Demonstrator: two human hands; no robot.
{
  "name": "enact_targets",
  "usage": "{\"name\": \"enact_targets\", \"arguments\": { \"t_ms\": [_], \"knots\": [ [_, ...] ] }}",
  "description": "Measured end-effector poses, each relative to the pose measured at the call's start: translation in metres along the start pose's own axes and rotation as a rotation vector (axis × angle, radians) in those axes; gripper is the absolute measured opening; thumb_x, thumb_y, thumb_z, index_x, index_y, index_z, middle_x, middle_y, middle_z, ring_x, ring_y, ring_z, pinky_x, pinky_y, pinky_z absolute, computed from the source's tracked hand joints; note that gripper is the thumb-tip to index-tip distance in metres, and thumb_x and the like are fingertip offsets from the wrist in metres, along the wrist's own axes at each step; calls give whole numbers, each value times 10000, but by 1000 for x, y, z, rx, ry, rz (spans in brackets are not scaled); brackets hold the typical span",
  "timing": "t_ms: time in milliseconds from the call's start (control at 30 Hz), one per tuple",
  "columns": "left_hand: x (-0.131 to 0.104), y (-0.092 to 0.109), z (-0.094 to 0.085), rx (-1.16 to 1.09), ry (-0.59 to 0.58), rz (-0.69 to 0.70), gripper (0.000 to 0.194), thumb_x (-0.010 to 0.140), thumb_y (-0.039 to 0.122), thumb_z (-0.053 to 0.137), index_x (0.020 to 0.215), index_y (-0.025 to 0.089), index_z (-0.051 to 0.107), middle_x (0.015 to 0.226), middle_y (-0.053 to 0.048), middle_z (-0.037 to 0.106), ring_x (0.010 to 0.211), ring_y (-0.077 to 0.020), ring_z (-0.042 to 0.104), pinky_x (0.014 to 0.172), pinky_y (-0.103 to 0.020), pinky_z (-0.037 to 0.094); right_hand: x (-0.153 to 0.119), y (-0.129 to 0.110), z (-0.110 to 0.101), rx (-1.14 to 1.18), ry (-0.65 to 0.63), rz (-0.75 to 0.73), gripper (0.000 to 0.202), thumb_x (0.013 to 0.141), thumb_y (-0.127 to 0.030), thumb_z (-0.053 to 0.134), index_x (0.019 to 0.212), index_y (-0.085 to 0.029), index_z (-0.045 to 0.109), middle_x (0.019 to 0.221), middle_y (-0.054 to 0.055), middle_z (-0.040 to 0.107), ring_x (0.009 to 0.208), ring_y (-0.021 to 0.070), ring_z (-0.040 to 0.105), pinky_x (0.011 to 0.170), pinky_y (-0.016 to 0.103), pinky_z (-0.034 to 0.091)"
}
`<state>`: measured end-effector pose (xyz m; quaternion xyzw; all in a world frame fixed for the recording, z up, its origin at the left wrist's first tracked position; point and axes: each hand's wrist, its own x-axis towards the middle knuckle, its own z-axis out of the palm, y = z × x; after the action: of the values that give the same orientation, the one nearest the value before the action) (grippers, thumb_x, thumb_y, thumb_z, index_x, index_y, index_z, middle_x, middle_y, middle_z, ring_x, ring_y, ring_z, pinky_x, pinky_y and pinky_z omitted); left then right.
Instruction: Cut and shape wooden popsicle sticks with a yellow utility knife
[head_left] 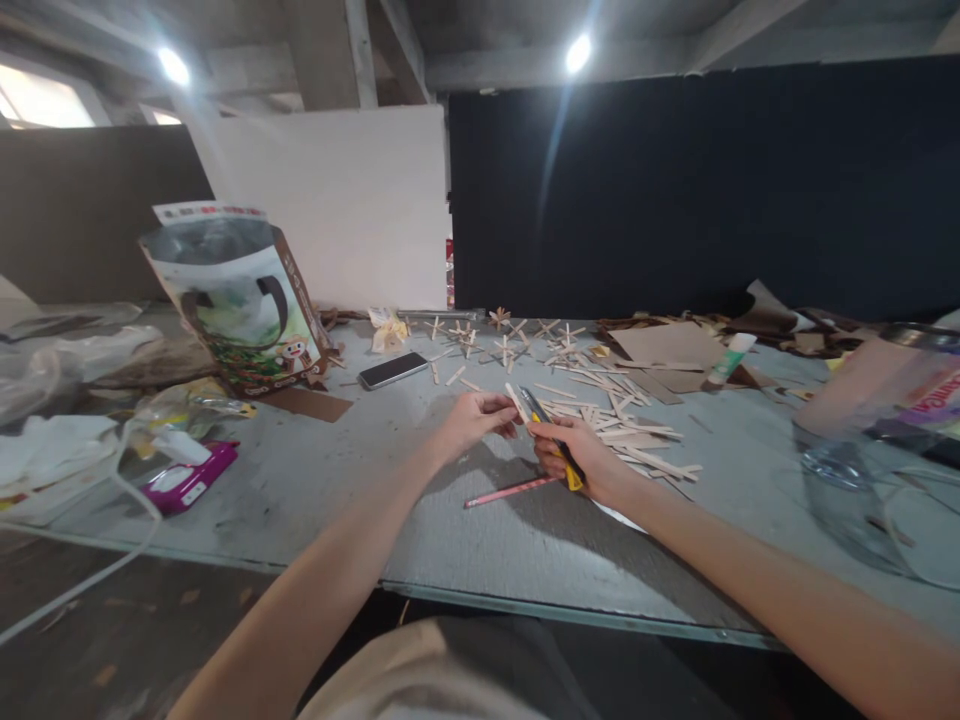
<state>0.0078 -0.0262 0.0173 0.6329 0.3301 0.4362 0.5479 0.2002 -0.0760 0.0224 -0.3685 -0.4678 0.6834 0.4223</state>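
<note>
My right hand (566, 450) is wrapped round a yellow and black utility knife (574, 474), its blade end pointing up and away from me. A pale wooden craft stick (515, 399) stands tilted between my two hands, beside the knife. My left hand (480, 418) is closed, its fingertips pinching at the stick's left side; the exact grip is partly hidden. The right thumb reaches the stick's lower end. Below my hands lies a pink pencil (510, 492) on the grey table (360, 500). A heap of loose craft sticks (637, 440) spreads just right of and behind my right hand.
Star-shaped stick pieces (506, 350) stand behind my hands, near a phone (392, 370). Left are a large printed bag (240, 300) and a magenta device (191, 478) with a white cable. Right are cardboard (667, 345), a glue tube (731, 358) and a clear plastic container (840, 480).
</note>
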Motion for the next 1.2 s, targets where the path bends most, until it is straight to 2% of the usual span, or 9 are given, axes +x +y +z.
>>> {"name": "enact_targets", "arguments": {
  "t_ms": [333,933,1100,1200],
  "knots": [
    [-1,2,3,51,29,69,449,687,576,897,831,171,766,717,-38,760,616,-157,704,640,-265,556,0,-2,0,23,-4,16,532,584,-385,930,637,-237,422,452,-118,401,358,44,316,359,209,254],
    [-3,2,5,94,78,95,320,728,452,864,749,170,712,639,-12,687,585,-129,617,628,-259,506,4,3,-2,30,-3,14,571,591,-407,949,627,-239,405,450,-120,373,361,44,306,358,206,251],
    [-2,2,8,89,109,78,252,732,386,841,749,168,715,674,-16,701,599,-127,628,635,-261,518,4,2,0,13,-4,4,575,619,-440,941,627,-239,402,460,-121,370,362,41,295,358,208,242],
    [-1,2,7,76,182,79,209,727,327,823,734,174,680,623,4,670,583,-122,618,625,-249,515,1,2,2,-10,-12,-7,572,625,-459,939,630,-236,413,466,-117,378,366,40,305,366,206,251]
  ]
}}
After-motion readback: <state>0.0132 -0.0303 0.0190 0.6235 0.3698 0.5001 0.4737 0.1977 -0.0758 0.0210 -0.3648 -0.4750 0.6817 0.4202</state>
